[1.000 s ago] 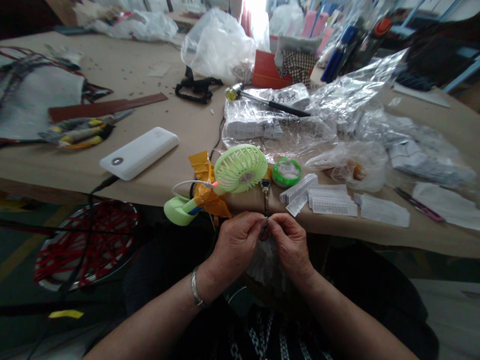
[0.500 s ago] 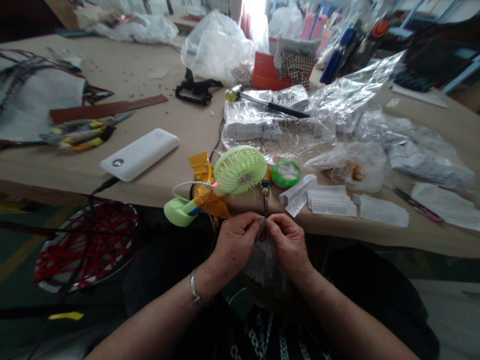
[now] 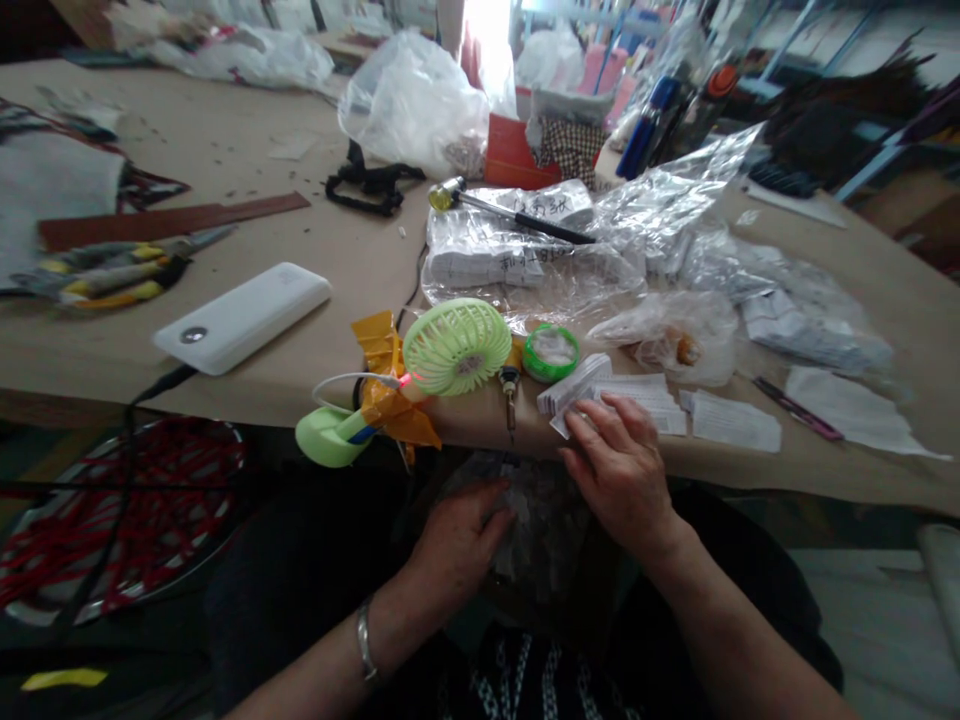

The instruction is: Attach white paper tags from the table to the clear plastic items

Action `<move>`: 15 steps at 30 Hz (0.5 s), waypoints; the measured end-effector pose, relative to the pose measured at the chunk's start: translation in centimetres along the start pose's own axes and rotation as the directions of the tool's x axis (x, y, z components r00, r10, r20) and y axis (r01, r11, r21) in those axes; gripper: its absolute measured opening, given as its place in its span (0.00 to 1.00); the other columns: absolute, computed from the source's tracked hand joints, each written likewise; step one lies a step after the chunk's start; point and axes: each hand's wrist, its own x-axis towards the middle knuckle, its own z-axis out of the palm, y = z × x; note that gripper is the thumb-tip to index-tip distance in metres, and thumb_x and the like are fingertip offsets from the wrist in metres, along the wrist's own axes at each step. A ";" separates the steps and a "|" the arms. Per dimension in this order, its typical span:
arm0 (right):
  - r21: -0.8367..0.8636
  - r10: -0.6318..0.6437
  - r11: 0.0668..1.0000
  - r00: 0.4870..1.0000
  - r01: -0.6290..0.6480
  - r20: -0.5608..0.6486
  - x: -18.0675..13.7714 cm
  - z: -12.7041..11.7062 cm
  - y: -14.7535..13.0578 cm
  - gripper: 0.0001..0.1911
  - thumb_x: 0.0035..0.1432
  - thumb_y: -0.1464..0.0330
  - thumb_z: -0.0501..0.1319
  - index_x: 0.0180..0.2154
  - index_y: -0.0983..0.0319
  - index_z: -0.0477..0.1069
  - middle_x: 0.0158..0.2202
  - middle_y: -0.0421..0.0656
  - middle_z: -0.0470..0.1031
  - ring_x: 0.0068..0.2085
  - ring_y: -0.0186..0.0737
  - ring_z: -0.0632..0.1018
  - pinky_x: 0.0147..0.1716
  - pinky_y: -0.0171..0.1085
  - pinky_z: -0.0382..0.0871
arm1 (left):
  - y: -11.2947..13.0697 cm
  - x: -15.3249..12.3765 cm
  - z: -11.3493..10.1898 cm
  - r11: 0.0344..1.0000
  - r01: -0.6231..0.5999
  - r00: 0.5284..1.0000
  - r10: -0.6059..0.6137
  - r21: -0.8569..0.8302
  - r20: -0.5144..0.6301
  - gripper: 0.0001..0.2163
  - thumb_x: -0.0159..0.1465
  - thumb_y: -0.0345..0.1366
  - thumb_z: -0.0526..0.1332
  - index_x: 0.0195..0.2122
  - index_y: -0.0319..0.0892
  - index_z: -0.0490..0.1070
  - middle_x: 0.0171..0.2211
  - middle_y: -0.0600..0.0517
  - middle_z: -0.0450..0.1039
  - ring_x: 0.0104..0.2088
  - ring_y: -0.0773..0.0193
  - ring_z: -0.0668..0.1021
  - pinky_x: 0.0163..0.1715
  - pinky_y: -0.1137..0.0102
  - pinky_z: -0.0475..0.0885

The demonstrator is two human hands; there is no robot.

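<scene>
My right hand reaches over the table edge, its fingers spread and their tips touching the small stack of printed paper labels. Below the edge, my left hand hovers beside a clear plastic bag, thumb apart from the fingers, nothing visible in its grasp. Between the hands and the table, a thin metal-tipped tool points down from the edge. A round green tub with whitish contents sits just behind the labels. More printed labels lie beside my right fingers.
A green fan is taped at the table edge, cabled near a white power bank. A hammer rests on plastic-wrapped bundles. Pliers lie left, a cutter knife right. A basket of red strips stands below left.
My hands were pinched together at the tip of the tool; they have separated. The right hand moved right onto the labels, the left dropped down and left. The view shifted slightly right.
</scene>
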 end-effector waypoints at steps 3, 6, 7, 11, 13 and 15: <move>-0.046 -0.009 0.999 1.000 0.009 -0.011 0.1 0.7 0.1 0.13 0.57 0.70 0.59 0.46 0.58 0.71 0.46 0.41 0.76 0.52 0.48 0.70 0.59 0.52 0.51 | 0.2 -0.1 0.2 1.000 0.003 1.000 -0.003 0.003 0.001 0.12 0.61 0.37 0.56 0.41 0.45 0.76 0.40 0.48 0.78 0.41 0.57 0.77 0.44 0.65 0.68; -0.007 -0.027 1.000 0.998 0.027 -0.056 -0.1 0.8 0.4 0.11 0.57 0.72 0.59 0.42 0.56 0.72 0.42 0.38 0.78 0.51 0.43 0.72 0.60 0.50 0.47 | 1.0 0.0 0.2 0.997 0.022 1.000 -0.022 -0.080 0.000 0.10 0.60 0.37 0.57 0.37 0.44 0.77 0.35 0.49 0.78 0.37 0.59 0.77 0.39 0.69 0.69; 0.011 -0.034 0.999 0.997 0.035 -0.071 -0.2 0.8 0.6 0.11 0.57 0.73 0.59 0.41 0.56 0.73 0.41 0.37 0.79 0.50 0.42 0.72 0.60 0.49 0.47 | 1.4 0.1 0.2 0.992 0.029 1.000 -0.029 -0.120 0.007 0.09 0.60 0.36 0.57 0.35 0.43 0.77 0.34 0.50 0.78 0.35 0.60 0.77 0.37 0.70 0.69; 0.079 -0.029 0.996 0.989 0.041 -0.145 -0.2 0.8 1.3 0.07 0.57 0.72 0.59 0.37 0.56 0.74 0.37 0.37 0.79 0.47 0.39 0.74 0.60 0.48 0.48 | 3.0 0.6 0.3 0.974 0.056 0.998 -0.050 -0.221 0.035 0.09 0.59 0.35 0.56 0.32 0.41 0.76 0.30 0.51 0.77 0.33 0.62 0.76 0.35 0.72 0.67; 0.108 -0.017 0.993 0.985 0.036 -0.173 -0.2 0.9 1.5 0.05 0.57 0.72 0.60 0.34 0.57 0.73 0.36 0.37 0.79 0.47 0.39 0.74 0.60 0.48 0.49 | 3.6 0.9 0.5 0.966 0.060 0.997 -0.049 -0.251 0.051 0.09 0.59 0.34 0.56 0.31 0.40 0.75 0.28 0.52 0.76 0.31 0.63 0.75 0.34 0.73 0.67; 0.136 -0.010 0.990 0.983 0.035 -0.186 -0.2 1.0 1.6 0.03 0.56 0.71 0.61 0.32 0.58 0.73 0.34 0.37 0.79 0.46 0.39 0.74 0.59 0.48 0.50 | 4.2 1.2 0.7 0.954 0.077 0.996 -0.058 -0.289 0.073 0.09 0.59 0.34 0.56 0.30 0.39 0.75 0.27 0.52 0.74 0.30 0.64 0.73 0.33 0.73 0.66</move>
